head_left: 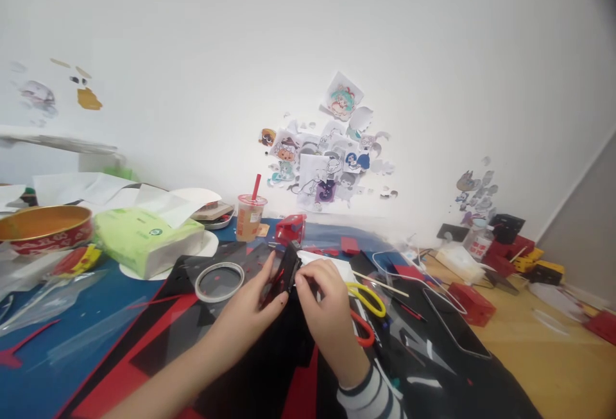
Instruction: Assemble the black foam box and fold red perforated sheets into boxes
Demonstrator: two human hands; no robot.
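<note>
My left hand (250,310) grips a small black piece with red marks (285,271) from the left, thumb up along its edge. My right hand (327,310) pinches the same piece from the right with curled fingers. Both hands hover over a black and red sheet (158,342) spread on the blue table. A ring of clear tape (219,281) lies just left of my left hand. Yellow-handled scissors (368,297) and an orange-handled pair (364,330) lie right of my right hand.
A green tissue pack (144,239), a gold and red round tin (43,226), a plastic cup with a red straw (249,215) and a red box (290,229) stand behind. Red and black boxes (505,246) sit on the wooden floor at right. Stickers (322,156) cover the wall.
</note>
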